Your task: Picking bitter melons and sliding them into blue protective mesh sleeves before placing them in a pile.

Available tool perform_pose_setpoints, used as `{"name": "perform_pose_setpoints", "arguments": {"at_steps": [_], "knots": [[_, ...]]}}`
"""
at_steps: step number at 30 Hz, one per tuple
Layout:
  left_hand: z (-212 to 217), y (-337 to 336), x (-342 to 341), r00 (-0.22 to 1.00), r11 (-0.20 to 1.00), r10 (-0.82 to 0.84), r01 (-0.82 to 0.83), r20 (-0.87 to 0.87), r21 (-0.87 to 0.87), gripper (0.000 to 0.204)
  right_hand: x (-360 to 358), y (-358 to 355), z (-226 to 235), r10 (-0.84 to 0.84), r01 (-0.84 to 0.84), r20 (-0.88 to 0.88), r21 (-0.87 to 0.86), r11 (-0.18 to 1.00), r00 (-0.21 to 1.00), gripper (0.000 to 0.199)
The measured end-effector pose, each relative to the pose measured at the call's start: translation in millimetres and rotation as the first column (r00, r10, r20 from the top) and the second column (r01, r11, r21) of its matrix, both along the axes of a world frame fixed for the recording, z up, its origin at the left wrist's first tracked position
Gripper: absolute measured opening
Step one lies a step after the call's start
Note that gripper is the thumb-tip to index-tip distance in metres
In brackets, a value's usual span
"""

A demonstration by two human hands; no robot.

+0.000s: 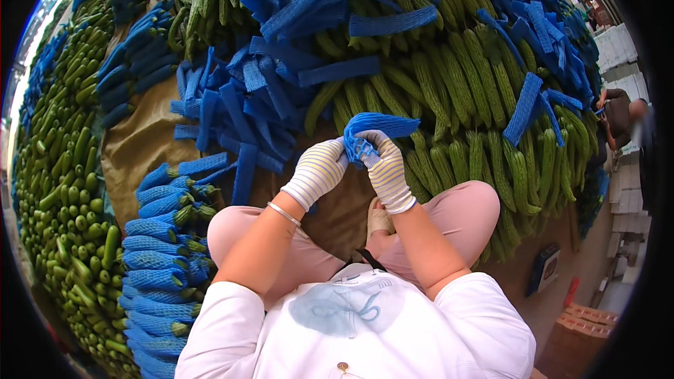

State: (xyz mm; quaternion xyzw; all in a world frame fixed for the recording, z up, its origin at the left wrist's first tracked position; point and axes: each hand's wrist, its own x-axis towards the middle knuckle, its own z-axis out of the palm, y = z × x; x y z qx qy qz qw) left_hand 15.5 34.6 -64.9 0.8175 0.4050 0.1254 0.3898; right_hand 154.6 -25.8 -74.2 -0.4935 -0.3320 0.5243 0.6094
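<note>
My left hand and my right hand, both in striped knit gloves, meet in front of me. Between them is a blue foam net sleeve, bunched at the fingers, its free end pointing right. The fingers of both hands are closed on its gathered edge. No gourd shows inside it. Just beyond, long bumpy bitter gourds lie side by side in rows. Flat blue net sleeves are heaped to the left of them.
Left of my knee, sleeved bitter gourds are stacked in a column. Smaller green vegetables cover the far left, beside a brown cloth. At right are a dark boxy device, orange-red crates and another person.
</note>
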Motion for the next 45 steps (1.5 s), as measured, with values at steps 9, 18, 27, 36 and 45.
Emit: {"name": "perform_pose_setpoints", "arguments": {"at_steps": [9, 18, 27, 36, 45], "knots": [[48.0, -24.4, 4.2, 0.797, 0.948, -0.275, 0.131, 0.537, 0.291, 0.025, 34.4, 11.6, -32.7, -0.192, 0.217, 0.295, -0.055, 0.975, 0.936, 0.014], [9.6, -11.3, 5.4, 0.982, 0.997, -0.055, 0.064, -0.18, 0.044, 0.026, 7.8, -8.7, -8.3, -0.059, 0.141, 0.653, -0.074, 0.987, 0.755, 0.021], [-14.1, -0.3, 18.1, 0.371, 0.491, 0.732, 0.294, 0.572, -0.82, 0.032, 0.8, -19.7, -14.3, -0.006, -0.004, 0.307, 0.032, 0.999, 0.952, 0.009], [-5.8, 5.4, 16.5, 0.93, 0.958, -0.284, 0.264, 0.233, 0.113, 0.022, -17.5, -27.4, 42.4, 0.189, -0.185, 0.373, -0.045, 0.982, 0.909, 0.016], [-17.1, 23.6, 4.0, 0.948, 0.885, -0.253, 0.146, 0.193, 0.443, 0.035, -34.2, -40.4, 36.3, 0.264, -0.261, 0.218, -0.043, 0.964, 0.94, 0.017]]}}
